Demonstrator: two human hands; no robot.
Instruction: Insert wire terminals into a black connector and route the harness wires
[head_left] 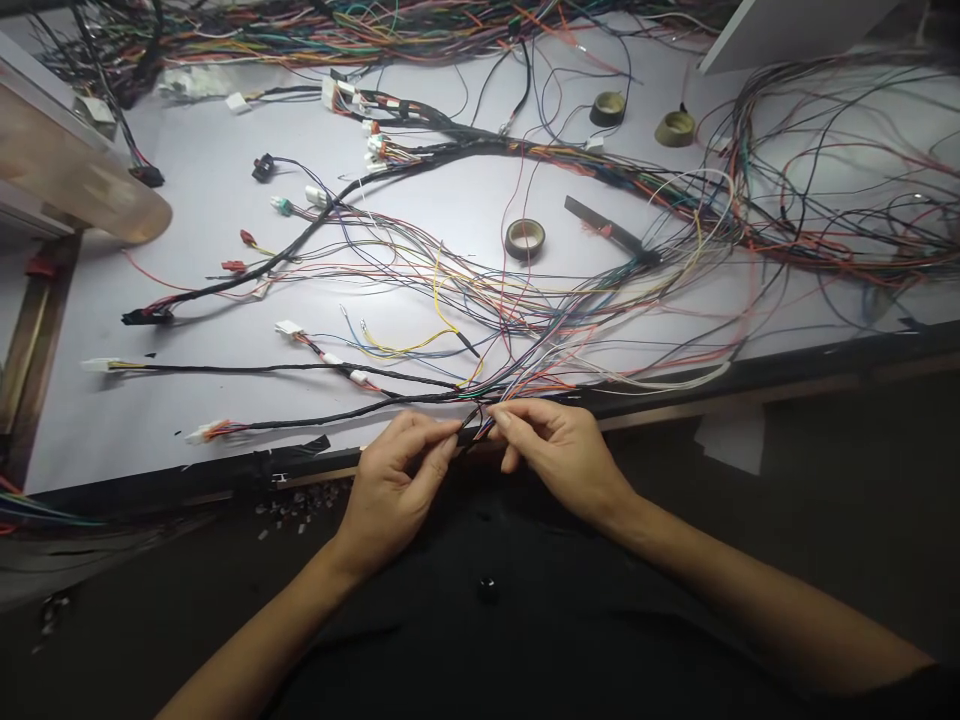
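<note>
Black-taped wire bundle pinched between both hands.

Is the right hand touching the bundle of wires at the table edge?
Touching. The head view shows the right hand pinching the wire bundle with thumb and forefinger.

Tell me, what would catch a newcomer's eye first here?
A sprawl of coloured wires covers the white table. At the near edge the left hand and right hand pinch a bundle between them. A tape roll lies mid-table.
</note>
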